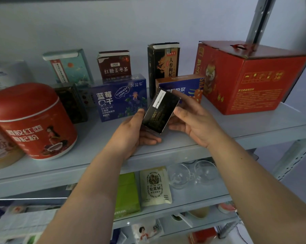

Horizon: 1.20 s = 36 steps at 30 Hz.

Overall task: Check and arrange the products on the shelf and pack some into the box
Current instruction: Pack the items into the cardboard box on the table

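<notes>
Checking looks like the step in hand: a dark box (160, 113) is held up in front of the shelf (219, 138), clear of its surface, just before the blue box (120, 97) and below the tall black box (163, 67). The left hand (136, 134) grips it from the lower left, thumb laid on the left edge and fingers curled beneath. The right hand (194, 125) holds the other side, thumb against the right edge and forefinger reaching behind the upper corner. By my reading the task is at an early or middle stage. Goods stand on the shelf in rough rows, among them a red tin (32, 120) at the left and a red carton (245, 80) at the right, yet some boxes sit at loose angles, so arranging seems unfinished. No packing box is in view, so how much has been packed cannot be told. The dark box is small, flat and rectangular. It is tilted, with its top leaning right and its broad face toward the camera. That face is black with faint gold print too dim to read, and a narrow white label strip runs along its upper left edge. Its corners look square and undamaged, as far as the dim light shows.
</notes>
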Available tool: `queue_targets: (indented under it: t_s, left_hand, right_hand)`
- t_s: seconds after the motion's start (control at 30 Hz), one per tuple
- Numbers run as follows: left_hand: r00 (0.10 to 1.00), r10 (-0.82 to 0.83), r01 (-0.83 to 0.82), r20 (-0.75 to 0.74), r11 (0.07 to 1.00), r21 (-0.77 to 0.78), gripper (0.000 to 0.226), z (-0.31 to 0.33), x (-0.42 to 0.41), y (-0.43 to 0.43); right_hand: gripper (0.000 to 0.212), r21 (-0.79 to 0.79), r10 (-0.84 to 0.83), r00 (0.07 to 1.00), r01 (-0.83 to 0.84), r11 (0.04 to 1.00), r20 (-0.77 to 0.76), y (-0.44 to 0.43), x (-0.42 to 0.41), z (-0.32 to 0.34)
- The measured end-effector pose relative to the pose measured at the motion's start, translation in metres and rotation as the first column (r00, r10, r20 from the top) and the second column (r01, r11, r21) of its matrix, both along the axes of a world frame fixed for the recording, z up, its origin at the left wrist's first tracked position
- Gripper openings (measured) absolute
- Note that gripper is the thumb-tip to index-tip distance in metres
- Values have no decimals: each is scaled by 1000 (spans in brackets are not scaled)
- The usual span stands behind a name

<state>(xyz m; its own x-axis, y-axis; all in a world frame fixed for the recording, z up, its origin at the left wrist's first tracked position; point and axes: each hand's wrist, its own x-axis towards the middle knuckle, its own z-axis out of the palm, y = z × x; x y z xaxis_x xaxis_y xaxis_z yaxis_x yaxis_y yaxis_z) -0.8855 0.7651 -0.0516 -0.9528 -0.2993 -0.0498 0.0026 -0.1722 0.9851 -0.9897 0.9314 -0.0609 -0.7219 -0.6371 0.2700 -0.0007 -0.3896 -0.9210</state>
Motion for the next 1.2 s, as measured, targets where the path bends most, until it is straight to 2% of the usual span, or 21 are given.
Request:
queue_targets:
  t_s: [0.17, 0.33, 0.47, 0.57, 0.67, 0.73, 0.77, 0.83, 0.9, 1.1, 1.2]
  left_hand:
    - [998, -61, 63, 26, 993, -95, 50, -3, 0, -1]
    - [996, -84, 87, 26, 985, -152, 56, -4, -1, -2]
    - [1000, 3, -5, -17, 993, -122, 38, -6, -1, -3]
    - [993, 94, -104, -73, 985, -141, 23, -12, -3, -6]
    - [980, 160, -166, -120, 985, -47, 37, -11, -4, -6]
    - [969, 204, -202, -138, 979, 33, 32, -8, -4, -5]
    - [965, 222, -216, -142, 975, 57, 25, -8, -5, -5]
    - [961, 234, -226, -144, 971, 76, 12, -9, -6, -7]
    - [963, 228, -222, -143, 973, 56, 8, -11, -8, -8]
    - [968, 197, -191, -153, 980, 54, 4, -10, -5, -6]
    - [973, 164, -150, -163, 984, 98, 15, -8, -2, -6]
  right_hand:
    - [63, 24, -22, 999, 23, 999, -37, -2, 1, 1]
    - [71, 31, -61, 998, 61, 998, 4, -2, 2, 2]
    - [56, 64, -36, 999, 35, 997, 5, -2, -1, 2]
    - [55, 108, 29, 999, -27, 994, -21, -3, -1, 0]
    - [64, 146, 76, 995, -66, 987, -67, -3, 0, -3]
    - [72, 138, 112, 992, -102, 985, -64, -2, 0, -3]
    - [71, 128, 128, 990, -119, 985, -62, -2, 0, -3]
    - [54, 116, 124, 989, -115, 987, -78, -2, -1, -4]
    - [48, 121, 95, 991, -84, 989, -95, -2, 0, -5]
    - [52, 136, 91, 985, -71, 988, -147, -1, 0, -6]
    - [46, 127, 87, 984, -68, 990, -154, -2, 1, -6]
